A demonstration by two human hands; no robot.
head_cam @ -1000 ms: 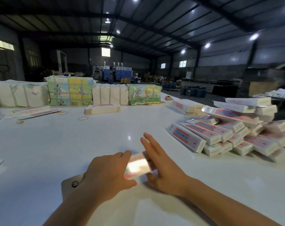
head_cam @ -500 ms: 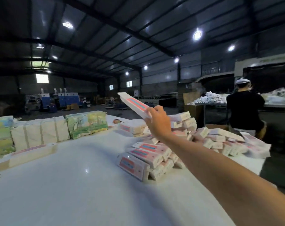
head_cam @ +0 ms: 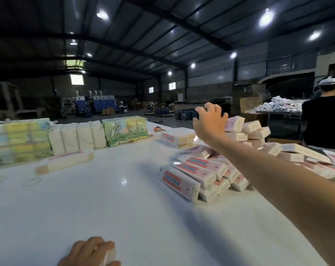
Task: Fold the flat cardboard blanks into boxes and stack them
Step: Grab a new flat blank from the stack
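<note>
The right grip is stretched out at arm's length over the pile of boxes, fingers spread wide and holding nothing. The left grip sits low at the near edge of the view, fingers curled round a pale, blurred piece of card; what exactly that piece is cannot be told.

Under both grips runs the broad white surface. Below and to the right of the right grip lies the pile of folded boxes, white with pink and blue panels, some in leaning rows and others heaped loosely toward the far right edge. Just behind the right grip's fingers, more boxes sit atop the heap, close to the fingertips but not touching them as far as can be seen.

Well to the left of the right grip, along the far side of the surface, stand bundles of flat blanks, some plain white and tied, some printed in green and yellow. In front of them lies one long box on its side, and nearer still a rubber band.

Beyond the right grip, at another table, stands a person in a dark top.
</note>
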